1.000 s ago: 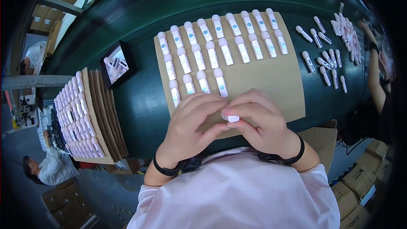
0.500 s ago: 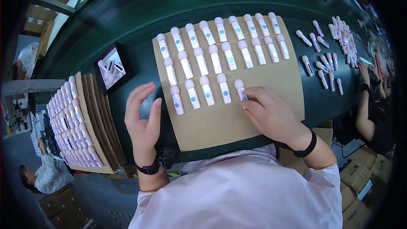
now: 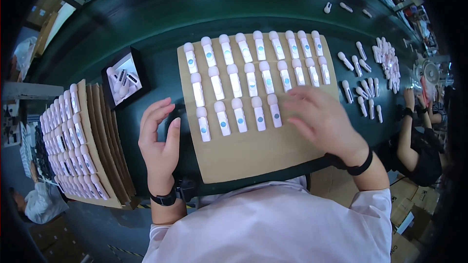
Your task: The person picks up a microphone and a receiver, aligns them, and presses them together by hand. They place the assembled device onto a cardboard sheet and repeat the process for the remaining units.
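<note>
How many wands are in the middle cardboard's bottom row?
5, left to right: first wand, second wand, third wand, fourth wand, fifth wand nearest the right hand. None looks hidden.

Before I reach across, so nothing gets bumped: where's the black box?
Upper left in the head view, the black box stands left of the cardboard sheet, near the cardboard stack.

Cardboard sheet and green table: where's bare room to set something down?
Bare: the near strip of the cardboard sheet, below its front row of white wands; also the green table between the black box and the sheet, beyond the left hand. Crowded: the sheet's two far rows, the box's inside and the wand heap at right.
</note>
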Demonstrator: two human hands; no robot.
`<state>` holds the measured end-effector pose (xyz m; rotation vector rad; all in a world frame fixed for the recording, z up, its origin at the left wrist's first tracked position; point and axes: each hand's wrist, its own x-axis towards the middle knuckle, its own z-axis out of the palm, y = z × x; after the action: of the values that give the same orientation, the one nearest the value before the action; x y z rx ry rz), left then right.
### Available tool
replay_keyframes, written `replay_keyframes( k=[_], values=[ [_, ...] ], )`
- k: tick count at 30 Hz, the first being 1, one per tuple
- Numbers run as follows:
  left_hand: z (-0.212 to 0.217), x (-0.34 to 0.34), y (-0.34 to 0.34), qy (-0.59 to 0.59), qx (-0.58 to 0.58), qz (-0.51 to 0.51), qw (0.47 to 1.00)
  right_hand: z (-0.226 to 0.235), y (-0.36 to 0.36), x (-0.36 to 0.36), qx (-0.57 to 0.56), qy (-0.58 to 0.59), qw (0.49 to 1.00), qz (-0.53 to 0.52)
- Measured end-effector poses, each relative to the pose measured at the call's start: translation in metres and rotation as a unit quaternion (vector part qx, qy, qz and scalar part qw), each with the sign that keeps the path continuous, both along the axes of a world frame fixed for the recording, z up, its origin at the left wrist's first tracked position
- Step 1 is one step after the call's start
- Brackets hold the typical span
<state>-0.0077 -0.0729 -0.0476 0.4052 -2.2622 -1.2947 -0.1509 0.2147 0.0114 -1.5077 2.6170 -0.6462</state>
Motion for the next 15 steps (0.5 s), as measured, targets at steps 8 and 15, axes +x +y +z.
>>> replay_keyframes(
  k=[8, 15],
  values=[
    [0.018, 0.003, -0.007, 0.011, 0.0, 0.012, 1.0, 0.023, 0.042, -0.119, 0.057, 0.057, 0.99, -0.114],
    [0.072, -0.046, -0.027, 0.067, -0.171, -0.061, 0.981, -0.002, 0.074, -0.222, 0.138, 0.067, 0.965, -0.211]
  ],
)
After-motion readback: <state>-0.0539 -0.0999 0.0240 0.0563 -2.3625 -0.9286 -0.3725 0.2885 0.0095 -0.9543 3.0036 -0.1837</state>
